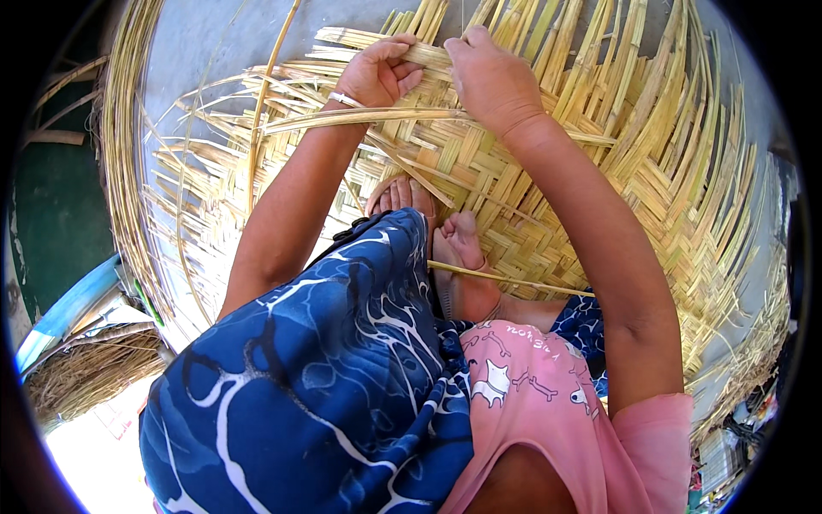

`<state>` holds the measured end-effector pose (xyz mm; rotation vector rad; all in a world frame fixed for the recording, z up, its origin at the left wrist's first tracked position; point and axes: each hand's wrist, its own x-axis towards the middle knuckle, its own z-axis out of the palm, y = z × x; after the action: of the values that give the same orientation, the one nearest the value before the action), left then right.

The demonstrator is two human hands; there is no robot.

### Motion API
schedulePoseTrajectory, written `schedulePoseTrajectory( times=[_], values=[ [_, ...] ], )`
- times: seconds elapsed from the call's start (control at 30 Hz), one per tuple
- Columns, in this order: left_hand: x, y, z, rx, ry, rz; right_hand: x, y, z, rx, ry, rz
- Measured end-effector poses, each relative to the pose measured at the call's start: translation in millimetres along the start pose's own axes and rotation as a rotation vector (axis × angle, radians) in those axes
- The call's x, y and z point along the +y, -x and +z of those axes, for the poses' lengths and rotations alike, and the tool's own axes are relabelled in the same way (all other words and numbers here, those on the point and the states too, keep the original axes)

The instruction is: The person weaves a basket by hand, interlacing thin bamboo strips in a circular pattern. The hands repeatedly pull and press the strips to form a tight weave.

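A woven mat of split yellow-green reed strips (527, 236) spreads below me, its unwoven strip ends fanning out at the far side and the left. At its far edge, my left hand (383, 72) grips a flat reed strip (431, 57) between thumb and fingers. Close by on the right, my right hand (495, 81) is closed with its fingertips pinched on the same strip, its back partly hiding the grip. A longer loose strip (385, 115) passes crosswise just nearer than both hands. My bare feet (467, 244) rest on the woven part.
A long bundle of thin reeds (128, 163) lies along the left side. Beyond the mat shows grey floor (201, 43). At the lower left are a blue object (73, 304) and a heap of dry straw (98, 368). Assorted clutter (736, 437) sits at the lower right.
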<state>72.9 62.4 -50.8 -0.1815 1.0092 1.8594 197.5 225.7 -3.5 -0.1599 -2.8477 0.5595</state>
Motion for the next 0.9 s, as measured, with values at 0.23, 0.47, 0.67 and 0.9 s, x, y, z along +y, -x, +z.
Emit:
schedulePoseTrajectory(
  times=[0.23,0.47,0.67,0.9],
  values=[
    [-1.4,-2.6,-0.2,-0.001,-0.026,-0.008,-11.9,3.6,-4.5,-0.080,0.053,-0.014],
    [-1.4,-3.8,-2.5,0.011,-0.040,-0.008,-0.5,1.5,9.1,-0.047,-0.094,0.069],
    [-4.2,-8.3,-6.8,0.006,-0.043,0.006,11.5,1.6,18.4,-0.070,-0.166,0.148],
    [-4.3,-9.6,-12.2,-0.039,-0.052,0.009,16.6,-14.5,18.1,-0.264,-0.107,0.202]
  ],
)
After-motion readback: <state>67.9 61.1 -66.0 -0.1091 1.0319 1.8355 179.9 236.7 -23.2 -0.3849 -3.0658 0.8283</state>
